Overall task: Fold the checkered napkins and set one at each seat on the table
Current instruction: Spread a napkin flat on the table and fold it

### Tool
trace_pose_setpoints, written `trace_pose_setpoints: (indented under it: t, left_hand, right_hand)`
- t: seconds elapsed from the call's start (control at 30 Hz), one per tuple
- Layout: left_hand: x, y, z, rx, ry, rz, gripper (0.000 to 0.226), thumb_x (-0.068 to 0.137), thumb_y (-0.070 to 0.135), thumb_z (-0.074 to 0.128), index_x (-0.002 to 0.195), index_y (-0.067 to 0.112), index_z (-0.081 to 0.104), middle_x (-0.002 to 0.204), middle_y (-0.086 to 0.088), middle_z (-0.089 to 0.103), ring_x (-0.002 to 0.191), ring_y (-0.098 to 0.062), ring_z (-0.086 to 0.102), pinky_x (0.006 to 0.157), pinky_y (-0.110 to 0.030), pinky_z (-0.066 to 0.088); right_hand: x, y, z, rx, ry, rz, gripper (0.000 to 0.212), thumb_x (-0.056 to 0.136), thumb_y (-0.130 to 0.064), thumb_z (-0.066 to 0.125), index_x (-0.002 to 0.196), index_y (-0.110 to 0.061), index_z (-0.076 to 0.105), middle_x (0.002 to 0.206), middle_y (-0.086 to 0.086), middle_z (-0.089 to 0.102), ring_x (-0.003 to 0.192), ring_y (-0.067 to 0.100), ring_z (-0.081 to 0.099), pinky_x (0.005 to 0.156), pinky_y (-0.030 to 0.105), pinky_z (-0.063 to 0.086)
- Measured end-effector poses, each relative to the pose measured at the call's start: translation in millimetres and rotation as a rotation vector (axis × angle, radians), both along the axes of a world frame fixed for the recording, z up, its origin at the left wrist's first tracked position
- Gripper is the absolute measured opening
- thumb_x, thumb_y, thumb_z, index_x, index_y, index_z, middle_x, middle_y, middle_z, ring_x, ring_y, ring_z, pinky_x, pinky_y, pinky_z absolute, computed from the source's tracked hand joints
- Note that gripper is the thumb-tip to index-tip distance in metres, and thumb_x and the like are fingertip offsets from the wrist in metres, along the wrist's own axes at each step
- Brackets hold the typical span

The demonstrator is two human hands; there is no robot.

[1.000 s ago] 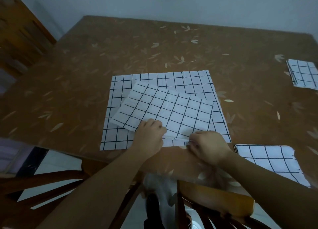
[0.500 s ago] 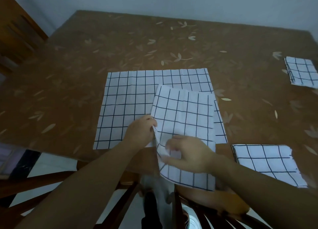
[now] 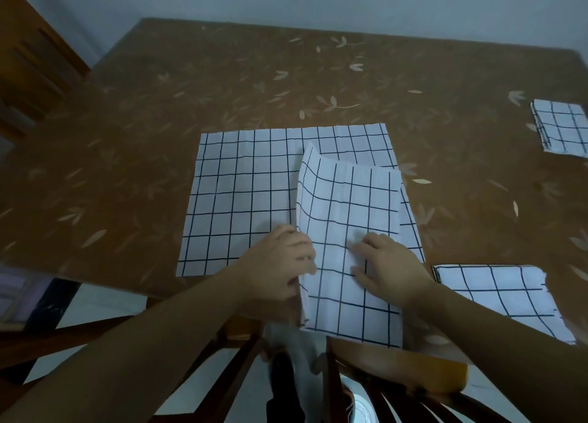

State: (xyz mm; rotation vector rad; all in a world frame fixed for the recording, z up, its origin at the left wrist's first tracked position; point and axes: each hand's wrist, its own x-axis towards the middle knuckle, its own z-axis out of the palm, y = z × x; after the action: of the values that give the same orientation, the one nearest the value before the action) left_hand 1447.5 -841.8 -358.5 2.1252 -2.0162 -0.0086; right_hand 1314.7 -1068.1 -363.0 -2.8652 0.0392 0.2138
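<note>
A half-folded white checkered napkin (image 3: 350, 206) lies lengthwise toward me, its near end hanging over the table's front edge. It rests on an unfolded checkered napkin (image 3: 241, 193) spread flat on the brown leaf-patterned table (image 3: 286, 82). My left hand (image 3: 280, 263) pinches the folded napkin's left edge. My right hand (image 3: 388, 266) lies on top of it with fingers spread, pressing it down. The napkin's far left corner curls up slightly.
A folded checkered napkin (image 3: 499, 298) lies at the table's front right, and another (image 3: 561, 129) sits at the right edge. A wooden chair back (image 3: 397, 375) stands below me at the table's front. Another wooden chair (image 3: 35, 59) is at the far left.
The folded napkin was turned from lying crosswise to lengthwise and pulled toward me over the table edge. My right hand shifted onto its top and now presses it flat.
</note>
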Motion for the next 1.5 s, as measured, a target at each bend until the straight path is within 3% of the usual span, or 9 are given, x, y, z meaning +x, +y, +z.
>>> trace_pose_setpoints:
  t: [0.27, 0.47, 0.67, 0.8, 0.9, 1.07, 1.2, 1.33, 1.5]
  left_hand:
    - [3.8, 11.6, 17.0, -0.043, 0.120, 0.183, 0.039, 0.073, 0.014, 0.038, 0.084, 0.018, 0.076, 0.087, 0.003, 0.074, 0.083, -0.018, 0.068, 0.090, -0.032, 0.046]
    - [4.5, 18.3, 14.5, -0.077, 0.503, 0.576, 0.014, 0.086, 0.022, 0.066, 0.093, 0.015, 0.075, 0.085, -0.001, 0.073, 0.078, -0.014, 0.065, 0.072, -0.032, 0.054]
    - [-0.4, 12.4, 19.9, -0.171, 0.741, 0.870, 0.018, 0.090, 0.032, 0.066, 0.090, 0.016, 0.072, 0.080, -0.002, 0.071, 0.074, -0.013, 0.065, 0.069, -0.026, 0.052]
    - [0.0, 7.1, 24.2, -0.214, 0.819, 0.919, 0.016, 0.089, 0.031, 0.066, 0.093, 0.016, 0.072, 0.078, 0.002, 0.071, 0.077, -0.009, 0.066, 0.067, -0.020, 0.051]
    - [3.3, 5.6, 20.1, -0.245, 0.812, 0.974, 0.031, 0.090, 0.032, 0.065, 0.072, 0.007, 0.064, 0.061, -0.012, 0.060, 0.059, -0.024, 0.058, 0.060, -0.034, 0.050]
    - [7.0, 3.6, 18.9, -0.266, 0.849, 1.085, 0.028, 0.093, 0.035, 0.061, 0.085, 0.009, 0.064, 0.075, -0.003, 0.063, 0.068, -0.013, 0.057, 0.063, -0.024, 0.044]
    - [13.6, 5.4, 11.5, -0.173, 0.887, 1.077, 0.016, 0.092, 0.031, 0.063, 0.091, 0.014, 0.065, 0.081, 0.002, 0.063, 0.074, -0.010, 0.057, 0.064, -0.018, 0.042]
    - [18.8, 2.2, 6.1, -0.136, 0.891, 1.067, 0.016, 0.096, 0.026, 0.057, 0.086, 0.013, 0.058, 0.063, 0.005, 0.053, 0.051, -0.007, 0.042, 0.048, -0.018, 0.036]
    - [29.2, -6.2, 0.8, -0.089, 0.842, 1.088, 0.020, 0.098, 0.034, 0.051, 0.091, 0.015, 0.054, 0.063, 0.007, 0.047, 0.051, -0.007, 0.038, 0.046, -0.020, 0.031]
  right_hand:
    - [-8.6, -6.9, -2.3, -0.063, -0.093, -0.077, 0.052, 0.073, -0.016, 0.068, 0.124, -0.023, 0.062, 0.114, 0.001, 0.062, 0.107, 0.028, 0.059, 0.089, 0.042, 0.042]
    - [-19.8, -29.0, 4.5, -0.063, 0.022, -0.129, 0.068, 0.079, -0.005, 0.051, 0.141, -0.031, 0.044, 0.140, -0.005, 0.049, 0.126, 0.025, 0.043, 0.099, 0.048, 0.038]
    - [-27.1, -28.3, 19.9, 0.030, 0.241, -0.065, 0.090, 0.070, -0.040, 0.054, 0.151, -0.034, 0.014, 0.156, -0.009, 0.019, 0.143, 0.019, 0.015, 0.115, 0.053, 0.014]
    - [-21.6, -15.3, 31.9, 0.550, 0.190, -0.320, 0.049, 0.072, -0.049, 0.077, 0.116, -0.032, 0.062, 0.113, -0.008, 0.068, 0.105, 0.012, 0.063, 0.093, 0.043, 0.051]
    - [-16.7, -13.5, 37.1, 0.882, 0.156, -0.591, 0.025, 0.083, -0.039, 0.072, 0.092, -0.016, 0.073, 0.085, 0.005, 0.075, 0.082, 0.023, 0.072, 0.075, 0.035, 0.057]
    - [-8.1, -16.8, 28.5, 0.843, 0.019, -0.797, 0.037, 0.087, -0.024, 0.068, 0.063, -0.005, 0.048, 0.060, 0.010, 0.049, 0.056, 0.020, 0.051, 0.052, 0.021, 0.041]
    - [-2.6, -20.3, 21.0, 0.822, 0.002, -0.829, 0.039, 0.089, -0.029, 0.066, 0.062, -0.008, 0.047, 0.061, 0.009, 0.047, 0.060, 0.019, 0.048, 0.056, 0.027, 0.037]
    - [6.0, -20.7, 16.6, 0.792, -0.027, -0.852, 0.042, 0.089, -0.033, 0.066, 0.067, 0.002, 0.056, 0.065, 0.019, 0.059, 0.065, 0.026, 0.058, 0.063, 0.034, 0.045]
    - [17.5, -20.2, 13.7, 0.705, 0.017, -0.884, 0.043, 0.089, -0.035, 0.064, 0.056, -0.014, 0.043, 0.048, 0.001, 0.049, 0.053, 0.019, 0.050, 0.060, 0.032, 0.043]
